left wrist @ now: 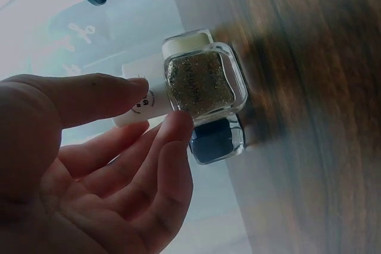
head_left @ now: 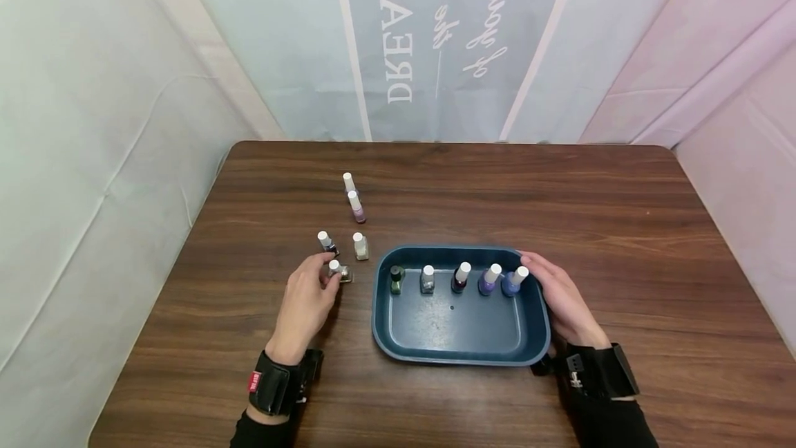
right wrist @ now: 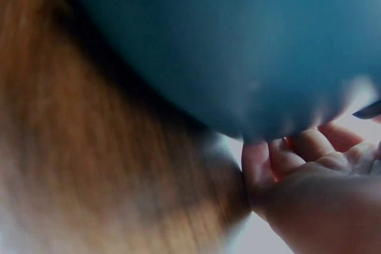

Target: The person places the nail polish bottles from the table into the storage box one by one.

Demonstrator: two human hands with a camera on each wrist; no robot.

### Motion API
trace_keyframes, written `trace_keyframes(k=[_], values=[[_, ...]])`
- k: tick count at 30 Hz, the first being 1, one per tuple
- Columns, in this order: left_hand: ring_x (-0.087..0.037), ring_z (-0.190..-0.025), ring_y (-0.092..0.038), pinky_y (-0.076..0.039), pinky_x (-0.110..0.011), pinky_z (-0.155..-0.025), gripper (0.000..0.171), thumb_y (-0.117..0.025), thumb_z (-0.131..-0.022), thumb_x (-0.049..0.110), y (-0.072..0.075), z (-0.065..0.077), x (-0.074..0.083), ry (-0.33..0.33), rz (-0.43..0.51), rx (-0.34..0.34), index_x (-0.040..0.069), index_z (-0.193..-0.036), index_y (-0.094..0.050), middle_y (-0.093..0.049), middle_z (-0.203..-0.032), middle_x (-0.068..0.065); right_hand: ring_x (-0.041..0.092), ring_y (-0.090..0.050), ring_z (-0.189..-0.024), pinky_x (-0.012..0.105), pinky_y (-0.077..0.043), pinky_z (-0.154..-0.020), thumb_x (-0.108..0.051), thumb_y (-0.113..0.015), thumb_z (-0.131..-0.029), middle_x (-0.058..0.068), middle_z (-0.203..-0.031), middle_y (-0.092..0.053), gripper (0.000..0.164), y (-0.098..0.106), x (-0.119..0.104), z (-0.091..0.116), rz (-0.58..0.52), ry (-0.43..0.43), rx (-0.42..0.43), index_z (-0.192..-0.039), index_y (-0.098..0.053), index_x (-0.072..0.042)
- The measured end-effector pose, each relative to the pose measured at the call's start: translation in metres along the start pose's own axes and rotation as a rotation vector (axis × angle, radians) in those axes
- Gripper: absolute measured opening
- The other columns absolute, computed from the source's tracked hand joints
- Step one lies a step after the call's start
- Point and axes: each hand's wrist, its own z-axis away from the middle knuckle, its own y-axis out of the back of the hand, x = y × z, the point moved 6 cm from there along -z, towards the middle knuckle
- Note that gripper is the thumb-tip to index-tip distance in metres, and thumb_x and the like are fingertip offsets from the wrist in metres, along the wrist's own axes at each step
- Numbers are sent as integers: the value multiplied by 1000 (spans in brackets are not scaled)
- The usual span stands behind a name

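Observation:
My left hand pinches a glitter nail polish bottle by its white cap, thumb on one side and fingers on the other. Just beyond it stand a dark nail polish bottle and a pale cream one. At the right end of a blue tray, my right hand rests its fingers against the outer wall. Inside the tray, a row of nail polish bottles runs along the far side: green, silvery, dark red, purple and blue.
Farther back on the wooden table stand a mauve nail polish bottle and another white-capped bottle partly behind it. Pale fabric hangs along the table's back and sides.

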Motion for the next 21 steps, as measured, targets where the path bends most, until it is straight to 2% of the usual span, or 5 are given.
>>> trace_keyframes(k=[7, 16, 21], values=[[-15, -67, -51, -39, -24, -56, 26, -66, -89, 9, -4, -1, -3, 8, -28, -42, 2, -114, -64, -61, -89, -8, -3, -54, -109, 18, -48, -89, -57, -42, -96, -12, -123, -56, 69, 0, 1, 1, 8, -10, 16, -146, -37, -9], [-16, -69, -53, -42, -28, -58, 17, -62, -93, 13, -6, -1, -1, -6, -62, -55, 4, -108, -63, -63, -93, -8, -1, -54, -107, 20, -48, -88, -56, -43, -97, -13, -118, -58, 64, 1, 3, 0, -6, 3, 27, -142, -41, -11], [-17, -68, -52, -41, -29, -58, 17, -61, -94, 14, -7, -1, 0, -16, -76, -55, 4, -108, -63, -62, -93, -9, 1, -52, -110, 19, -46, -89, -57, -41, -97, -12, -121, -56, 66, 2, 3, 0, 12, -2, 27, -144, -40, -11]])
